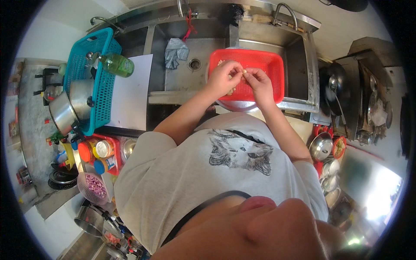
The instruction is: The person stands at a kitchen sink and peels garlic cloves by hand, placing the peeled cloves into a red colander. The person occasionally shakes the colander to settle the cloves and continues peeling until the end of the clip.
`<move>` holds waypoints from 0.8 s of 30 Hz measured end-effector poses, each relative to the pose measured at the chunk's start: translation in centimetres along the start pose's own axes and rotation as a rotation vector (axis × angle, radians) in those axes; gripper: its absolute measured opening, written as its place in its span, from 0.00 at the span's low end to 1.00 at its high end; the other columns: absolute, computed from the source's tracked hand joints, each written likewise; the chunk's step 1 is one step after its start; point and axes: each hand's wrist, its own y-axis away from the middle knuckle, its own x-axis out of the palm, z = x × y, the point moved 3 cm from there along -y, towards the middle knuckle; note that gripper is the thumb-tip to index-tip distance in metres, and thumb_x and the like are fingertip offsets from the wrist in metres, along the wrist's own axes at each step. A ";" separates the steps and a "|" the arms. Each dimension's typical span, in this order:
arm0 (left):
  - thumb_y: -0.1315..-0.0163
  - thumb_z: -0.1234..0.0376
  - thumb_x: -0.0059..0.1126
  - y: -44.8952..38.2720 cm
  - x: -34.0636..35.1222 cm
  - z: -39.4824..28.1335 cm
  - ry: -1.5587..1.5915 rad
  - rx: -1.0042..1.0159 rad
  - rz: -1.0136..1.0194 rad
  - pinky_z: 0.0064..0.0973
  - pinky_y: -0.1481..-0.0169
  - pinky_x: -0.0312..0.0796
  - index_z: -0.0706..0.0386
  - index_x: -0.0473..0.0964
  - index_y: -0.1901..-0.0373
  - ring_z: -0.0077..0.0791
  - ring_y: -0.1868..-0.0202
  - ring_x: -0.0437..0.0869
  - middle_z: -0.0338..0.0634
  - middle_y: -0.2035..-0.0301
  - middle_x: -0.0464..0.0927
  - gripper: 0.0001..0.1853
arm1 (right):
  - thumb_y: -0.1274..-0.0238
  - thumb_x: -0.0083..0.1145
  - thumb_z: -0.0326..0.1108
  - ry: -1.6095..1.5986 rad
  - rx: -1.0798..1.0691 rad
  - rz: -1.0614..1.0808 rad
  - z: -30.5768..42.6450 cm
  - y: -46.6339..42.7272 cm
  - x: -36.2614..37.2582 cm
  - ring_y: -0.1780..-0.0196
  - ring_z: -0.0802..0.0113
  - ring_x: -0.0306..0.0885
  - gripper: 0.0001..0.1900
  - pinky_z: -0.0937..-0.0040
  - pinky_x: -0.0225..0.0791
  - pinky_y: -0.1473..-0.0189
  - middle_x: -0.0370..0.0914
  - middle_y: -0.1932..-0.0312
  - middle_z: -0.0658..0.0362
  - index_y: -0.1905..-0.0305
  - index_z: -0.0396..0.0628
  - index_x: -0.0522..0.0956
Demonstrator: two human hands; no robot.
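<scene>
Both my hands are over a red plastic basket (pixel 276 65). A small pale piece, apparently a garlic clove (pixel 244 71), is pinched between the fingertips of my left hand (pixel 224 76) and my right hand (pixel 261 86). More pale cloves (pixel 231 91) lie in the left part of the basket, partly covered by my left hand. Beneath the basket shows the rim of a round metal bowl (pixel 239 106), at the front edge of the stainless steel sink (pixel 177 97).
A grey cloth (pixel 176 52) hangs in the left sink basin, near the drain (pixel 194 64). To the left, a teal basket (pixel 105 97) holds metal pots (pixel 81 97) and a green bottle (pixel 118 65) leans at its rim. A wok (pixel 334 73) and ladle (pixel 333 83) are at right.
</scene>
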 end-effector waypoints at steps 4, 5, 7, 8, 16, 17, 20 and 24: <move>0.41 0.73 0.63 -0.3 -0.5 -0.7 -0.220 0.214 0.027 0.33 0.59 0.76 0.61 0.79 0.60 0.41 0.63 0.84 0.46 0.66 0.81 0.08 | 0.33 0.61 0.27 0.185 -0.085 0.011 -0.3 0.0 -0.2 0.57 0.76 0.78 0.08 0.76 0.73 0.52 0.82 0.59 0.60 0.52 0.38 0.79; 0.42 0.73 0.63 -0.2 -0.5 -0.8 -0.219 0.199 0.023 0.34 0.59 0.76 0.61 0.79 0.61 0.42 0.63 0.84 0.46 0.66 0.81 0.07 | 0.33 0.61 0.27 0.195 -0.078 0.005 -0.4 0.0 -0.2 0.57 0.76 0.78 0.08 0.77 0.73 0.53 0.82 0.59 0.60 0.53 0.38 0.79; 0.42 0.71 0.63 -0.1 -0.5 -0.9 -0.217 0.171 0.014 0.36 0.59 0.75 0.60 0.79 0.62 0.45 0.64 0.83 0.47 0.66 0.80 0.07 | 0.34 0.62 0.27 0.217 -0.066 -0.006 -0.2 0.0 -0.2 0.58 0.77 0.78 0.07 0.78 0.72 0.53 0.81 0.61 0.61 0.54 0.39 0.80; 0.41 0.71 0.63 0.0 -0.5 -1.1 -0.244 0.151 0.043 0.34 0.58 0.75 0.61 0.80 0.62 0.44 0.62 0.84 0.47 0.65 0.81 0.07 | 0.35 0.62 0.27 0.212 -0.058 -0.005 -0.2 0.1 -0.2 0.58 0.77 0.78 0.07 0.78 0.72 0.53 0.81 0.61 0.61 0.54 0.39 0.80; 0.41 0.71 0.65 -0.2 -0.8 -0.9 -0.269 0.157 0.147 0.29 0.57 0.77 0.61 0.80 0.62 0.40 0.61 0.86 0.47 0.62 0.83 0.07 | 0.36 0.63 0.26 0.078 -0.081 -0.005 -0.4 0.4 -0.5 0.58 0.77 0.77 0.08 0.77 0.72 0.53 0.81 0.61 0.62 0.54 0.39 0.80; 0.41 0.72 0.65 0.0 -0.8 -0.8 -0.256 0.145 0.143 0.29 0.58 0.77 0.61 0.80 0.62 0.39 0.61 0.86 0.46 0.62 0.83 0.07 | 0.36 0.63 0.26 0.119 -0.065 -0.003 -0.5 0.4 -0.6 0.58 0.77 0.77 0.09 0.77 0.72 0.53 0.81 0.61 0.62 0.53 0.39 0.80; 0.40 0.73 0.64 0.2 -0.8 -1.1 -0.221 0.112 0.135 0.27 0.60 0.77 0.62 0.80 0.63 0.35 0.62 0.86 0.45 0.63 0.83 0.05 | 0.36 0.63 0.26 0.195 -0.026 0.019 -0.4 0.4 -0.7 0.57 0.77 0.76 0.11 0.77 0.72 0.53 0.80 0.60 0.62 0.50 0.39 0.80; 0.40 0.75 0.63 0.3 -0.7 -0.9 -0.208 0.135 0.090 0.24 0.63 0.76 0.63 0.80 0.64 0.30 0.63 0.85 0.44 0.64 0.83 0.04 | 0.36 0.64 0.26 0.135 -0.015 0.063 -0.5 0.2 -0.6 0.57 0.77 0.76 0.12 0.77 0.72 0.53 0.80 0.60 0.62 0.49 0.39 0.80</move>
